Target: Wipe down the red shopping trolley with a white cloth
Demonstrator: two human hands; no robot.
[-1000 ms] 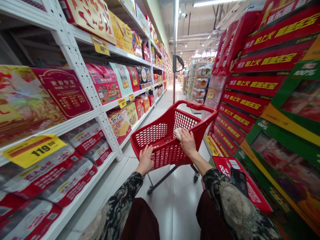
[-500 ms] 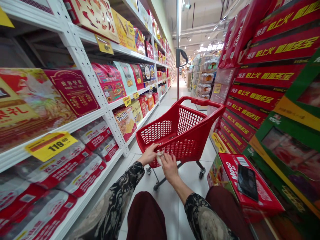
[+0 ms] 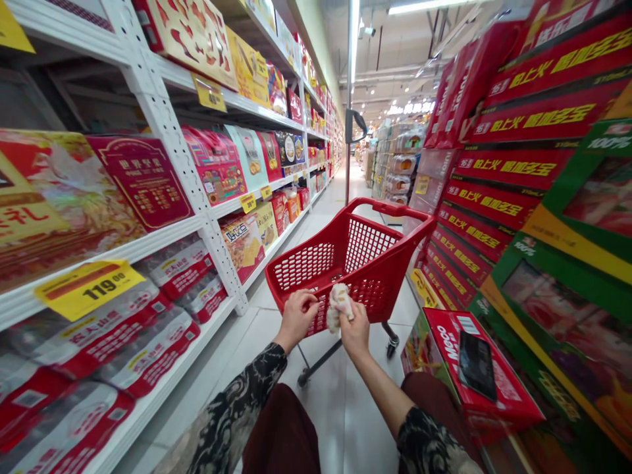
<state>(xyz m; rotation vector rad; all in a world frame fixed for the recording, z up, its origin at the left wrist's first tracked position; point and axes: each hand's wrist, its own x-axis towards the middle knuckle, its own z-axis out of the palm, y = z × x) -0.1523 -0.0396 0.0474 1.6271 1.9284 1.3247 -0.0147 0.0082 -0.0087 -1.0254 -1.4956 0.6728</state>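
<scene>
A red shopping cart (image 3: 316, 253) with perforated basket walls stands in front of me. My right hand (image 3: 355, 327) grips a crumpled whitish cloth (image 3: 340, 307), which hangs in front of the basket's near side wall. To its left, my left hand (image 3: 297, 319) is apart from the cloth, close to the cart's side, with the fingers curled and thumb and fingertips together. What those fingers hold, if anything, is too small to make out.
White shelves (image 3: 162, 125) of boxed goods and bottle packs line the left. Stacked red boxes (image 3: 513, 161) rise on the right. A dark phone (image 3: 477, 364) lies on a red carton (image 3: 518, 411) near my right knee. A metal pole (image 3: 348, 158) stands beyond the cart.
My hands have moved apart. The cloth, earlier between both hands, now hangs from my right hand, further right. My left hand has left it, and the view has shifted slightly.
</scene>
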